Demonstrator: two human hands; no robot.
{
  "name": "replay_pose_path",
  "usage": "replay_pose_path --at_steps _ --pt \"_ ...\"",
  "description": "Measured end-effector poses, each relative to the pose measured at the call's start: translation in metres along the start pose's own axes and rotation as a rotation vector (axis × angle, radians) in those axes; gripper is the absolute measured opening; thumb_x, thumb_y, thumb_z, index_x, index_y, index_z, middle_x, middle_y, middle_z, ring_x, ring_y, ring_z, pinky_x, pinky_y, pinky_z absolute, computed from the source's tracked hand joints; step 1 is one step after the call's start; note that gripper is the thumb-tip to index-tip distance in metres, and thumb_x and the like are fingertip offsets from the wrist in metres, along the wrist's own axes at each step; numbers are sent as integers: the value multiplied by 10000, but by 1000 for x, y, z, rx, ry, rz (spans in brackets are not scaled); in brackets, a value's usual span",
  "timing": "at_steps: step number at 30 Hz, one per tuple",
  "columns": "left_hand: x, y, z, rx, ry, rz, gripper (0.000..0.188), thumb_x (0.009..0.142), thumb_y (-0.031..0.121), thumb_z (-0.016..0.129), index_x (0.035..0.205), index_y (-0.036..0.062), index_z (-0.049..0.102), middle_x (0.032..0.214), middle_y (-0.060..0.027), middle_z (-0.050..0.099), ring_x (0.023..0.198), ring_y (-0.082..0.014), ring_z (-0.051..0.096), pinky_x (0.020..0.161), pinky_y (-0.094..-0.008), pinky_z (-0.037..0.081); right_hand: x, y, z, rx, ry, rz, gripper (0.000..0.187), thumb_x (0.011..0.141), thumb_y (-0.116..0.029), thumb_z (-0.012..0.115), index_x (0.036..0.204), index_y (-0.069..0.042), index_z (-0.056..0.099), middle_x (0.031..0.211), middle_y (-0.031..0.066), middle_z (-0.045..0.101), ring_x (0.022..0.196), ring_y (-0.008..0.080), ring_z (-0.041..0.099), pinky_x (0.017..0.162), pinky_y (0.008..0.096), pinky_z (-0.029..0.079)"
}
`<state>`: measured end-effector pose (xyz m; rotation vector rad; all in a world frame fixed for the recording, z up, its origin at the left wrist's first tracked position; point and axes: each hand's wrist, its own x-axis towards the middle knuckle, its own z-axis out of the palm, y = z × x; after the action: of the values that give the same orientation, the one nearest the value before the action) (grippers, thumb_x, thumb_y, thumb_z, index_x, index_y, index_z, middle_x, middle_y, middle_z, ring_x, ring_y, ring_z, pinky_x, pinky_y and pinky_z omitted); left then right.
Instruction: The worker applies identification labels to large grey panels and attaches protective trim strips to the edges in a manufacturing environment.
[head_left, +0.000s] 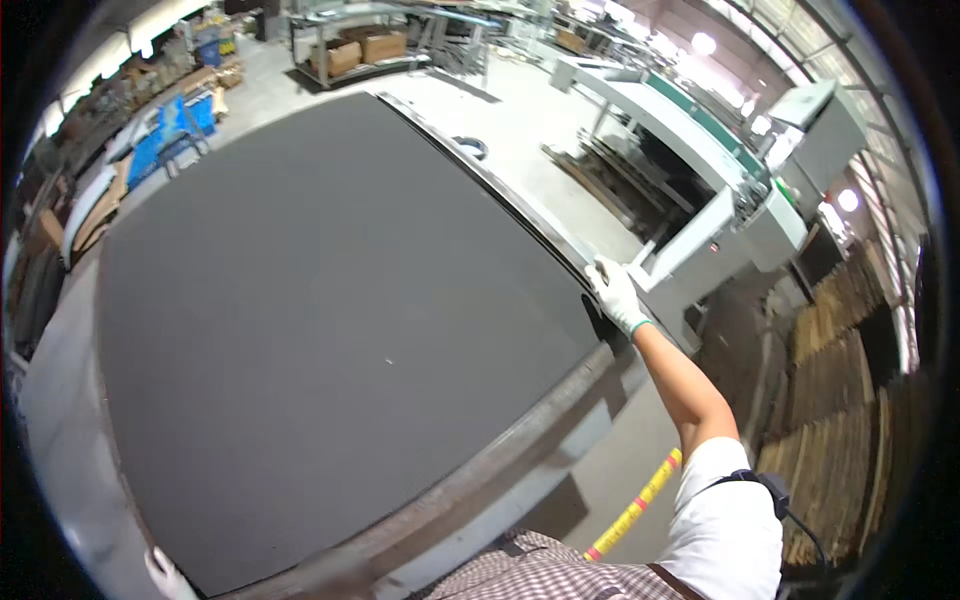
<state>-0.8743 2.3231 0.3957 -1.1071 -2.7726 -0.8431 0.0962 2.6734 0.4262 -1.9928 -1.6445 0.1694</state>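
Observation:
A large flat dark grey sheet (340, 300) lies across the table in front of me, with a small pale speck on its near half. My right hand (617, 295), in a white glove with a green cuff, is at the sheet's near right corner. Its fingers are closed over the edge beside a long metal rail (500, 190). At the near left corner, my left hand (165, 575), also in a white glove, has its fingers against the sheet's edge and appears closed on it. The picture's rim cuts off much of that hand.
The table's metal front edge (480, 455) runs close to my body. A yellow and red floor strip (632, 510) lies below it. Right of the rail stands a grey-green machine (700, 245). Stacked brown boards (830, 430) are at far right. A cart with cardboard boxes (383, 45) stands behind.

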Motion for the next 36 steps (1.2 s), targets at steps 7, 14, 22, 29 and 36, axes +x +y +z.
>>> replay_pose_path --at_steps 7,14,22,29,36 --pt "28 16 56 -6 45 -35 496 954 355 577 1177 -88 582 1134 -240 638 1038 -347 590 944 -404 434 33 -4 13 -126 -41 -217 486 920 -263 573 1358 -70 486 1181 239 607 1145 396 554 986 423 434" --pt "95 81 71 -90 97 12 475 949 359 599 1131 -80 607 931 -127 690 828 -234 624 793 -354 495 113 -71 48 29 -78 -116 548 878 -296 618 1370 -95 483 1304 212 562 1222 369 527 1012 378 425" --pt "115 99 88 -40 -15 -246 648 808 557 693 987 -66 701 871 -142 715 822 -252 652 773 -421 498 141 -104 46 -60 -288 88 705 839 -523 610 1383 -92 488 1397 182 509 1306 332 468 1077 355 362" --pt "53 119 51 30 -82 -366 633 761 590 713 1015 10 719 932 -194 716 894 -319 684 810 -428 509 80 -48 28 52 -227 168 651 834 -483 642 1244 19 576 1160 198 656 1101 303 615 950 367 447" --pt "9 128 7 -126 -7 -244 599 860 486 636 1220 8 611 1101 -206 677 1061 -310 638 921 -395 475 83 44 55 166 -186 59 690 929 -463 592 1384 33 440 1372 204 502 1288 288 456 1091 356 321"
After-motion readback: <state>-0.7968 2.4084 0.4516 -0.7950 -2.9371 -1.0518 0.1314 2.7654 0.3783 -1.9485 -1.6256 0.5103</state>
